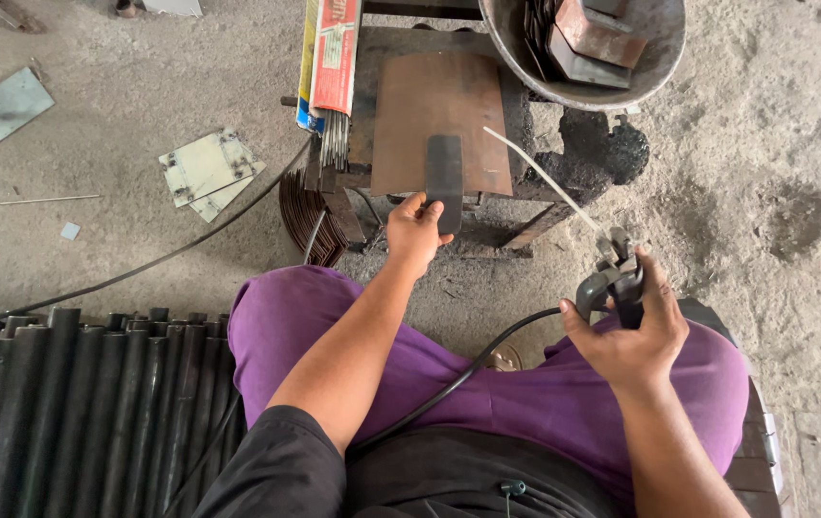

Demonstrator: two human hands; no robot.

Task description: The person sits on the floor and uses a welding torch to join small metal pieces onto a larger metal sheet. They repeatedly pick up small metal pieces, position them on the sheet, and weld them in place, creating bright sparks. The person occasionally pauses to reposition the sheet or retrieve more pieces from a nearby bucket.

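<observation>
Far left, at ten o'clock, a grey metal sheet (5, 107) lies flat on the concrete floor (775, 192), and at eight o'clock a stack of dark steel pipes (75, 403) lies side by side next to the person's purple-clad left thigh. At eleven o'clock two pale square plates (207, 171) rest overlapping on the floor, with a thin rod (49, 200) just left of them. A black cable (142, 264) runs from the pipes up toward the low work stand (516, 144). At twelve o'clock an opened packet of welding electrodes (329, 67) leans on the stand's left edge, bare rod ends pointing down. A rusty brown plate (439, 120) lies on the stand top. The left hand (415, 235) is closed on the lower end of a dark flat steel strip (444, 173), which lies on the brown plate and overhangs its near edge. At one o'clock a grey metal bowl (655, 67) holds rusty steel offcuts (593, 34). At four o'clock the right hand (636, 336) is clamped around an electrode holder (612, 278), whose pale welding rod (545, 177) slants up-left toward the stand, its tip above the plate's right edge and apart from the strip. The hands are well apart.
</observation>
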